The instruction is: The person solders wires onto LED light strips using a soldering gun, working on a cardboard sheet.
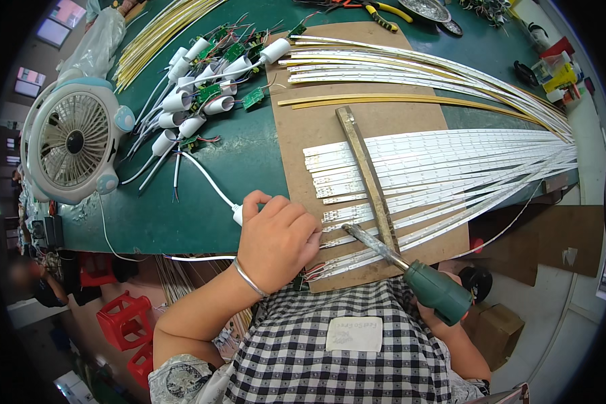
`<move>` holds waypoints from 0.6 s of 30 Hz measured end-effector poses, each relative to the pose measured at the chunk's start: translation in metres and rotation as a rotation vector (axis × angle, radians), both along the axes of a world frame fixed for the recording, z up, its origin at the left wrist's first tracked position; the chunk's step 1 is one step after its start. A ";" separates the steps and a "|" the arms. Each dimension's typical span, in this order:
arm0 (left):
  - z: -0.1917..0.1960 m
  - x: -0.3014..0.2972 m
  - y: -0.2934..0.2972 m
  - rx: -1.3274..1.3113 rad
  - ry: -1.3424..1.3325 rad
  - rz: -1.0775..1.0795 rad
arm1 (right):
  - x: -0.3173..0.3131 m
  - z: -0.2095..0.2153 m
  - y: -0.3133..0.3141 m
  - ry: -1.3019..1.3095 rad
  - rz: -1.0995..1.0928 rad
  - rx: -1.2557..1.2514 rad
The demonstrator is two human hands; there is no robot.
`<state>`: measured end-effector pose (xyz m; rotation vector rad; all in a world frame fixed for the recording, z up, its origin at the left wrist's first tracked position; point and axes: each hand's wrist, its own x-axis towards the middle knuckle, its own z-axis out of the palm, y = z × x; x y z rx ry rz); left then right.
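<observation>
1. Head view, the things in hand: the left hand [276,239] lies knuckles-up on the near left edge of a brown board [316,135] set on the green worktop [242,161]. Its fingers are curled together and pressed down over the end of one white LED strip [357,256] where thin red wires come off it. A white cable plug [238,214] touches the hand at the thumb side.

2. The right hand [444,323] is mostly hidden behind the green handle of a soldering iron [438,291]; I cannot tell how its fingers lie, only that they close around the handle. The metal shaft [374,244] points up-left, its tip just beside the left fingertips, over the strip's end.

3. How the strip will likely handle: thin, light and springy, long enough to sag and whip, so it wants pinning flat near the end being worked, as now. The pads and wires look fragile (a tug could lift them). The iron is best held by the green handle only, since the shaft is presumably hot.

4. Pose: the left forearm comes in from the lower left, wrist bent down, a metal bangle [249,276] on it. The right forearm rises from the lower right, close to the checked shirt [330,350].

5. Around them: more strips fan right under a metal bar [367,175]; white capped cables with green circuit boards [202,94] lie at the top left, and a small fan [74,141] stands at the left.
</observation>
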<state>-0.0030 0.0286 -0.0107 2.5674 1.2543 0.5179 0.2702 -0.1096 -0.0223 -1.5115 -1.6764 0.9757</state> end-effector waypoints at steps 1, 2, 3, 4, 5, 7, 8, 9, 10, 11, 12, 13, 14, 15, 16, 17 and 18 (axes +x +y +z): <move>0.000 0.000 0.000 -0.011 0.000 -0.010 | -0.001 0.001 0.001 -0.033 0.021 0.055; 0.000 0.001 0.001 -0.011 0.000 -0.010 | -0.002 0.001 0.000 -0.034 0.020 0.055; 0.001 0.001 0.001 -0.008 -0.006 -0.015 | -0.003 0.000 -0.002 0.014 -0.027 0.004; 0.001 0.002 0.001 -0.005 -0.012 -0.020 | -0.004 0.000 -0.004 0.063 -0.073 -0.047; 0.001 0.002 0.001 -0.005 -0.012 -0.020 | -0.003 0.000 -0.004 0.063 -0.073 -0.047; 0.000 0.002 0.002 0.012 0.015 -0.044 | -0.001 0.000 -0.002 -0.018 -0.017 0.002; 0.000 0.002 0.002 0.011 0.016 -0.044 | 0.000 0.000 -0.001 -0.018 -0.017 0.002; 0.001 0.003 0.002 -0.005 -0.010 -0.035 | 0.001 0.000 0.001 -0.028 0.010 0.019; 0.001 0.003 0.002 -0.021 -0.036 -0.027 | 0.001 0.000 0.002 -0.037 0.037 0.035; 0.000 0.003 0.002 -0.022 -0.036 -0.028 | 0.001 0.000 0.001 -0.038 0.036 0.034; -0.001 0.003 0.002 -0.011 -0.043 -0.014 | 0.000 0.001 0.000 -0.025 0.012 0.000; -0.002 0.004 0.002 0.000 -0.049 0.000 | 0.000 0.001 -0.001 -0.013 -0.012 -0.033; -0.002 0.004 0.002 0.000 -0.049 0.000 | -0.001 0.001 0.000 -0.012 -0.012 -0.033; -0.002 0.004 0.002 -0.006 -0.037 0.000 | -0.002 0.002 0.000 0.001 -0.018 -0.026; -0.002 0.004 0.003 -0.012 -0.026 0.000 | -0.002 0.002 0.001 0.015 -0.025 -0.019; -0.002 0.004 0.003 -0.012 -0.026 0.000 | -0.003 0.002 0.002 0.015 -0.025 -0.019; -0.002 0.005 0.003 -0.019 -0.016 -0.003 | -0.003 0.003 0.004 0.022 -0.013 -0.014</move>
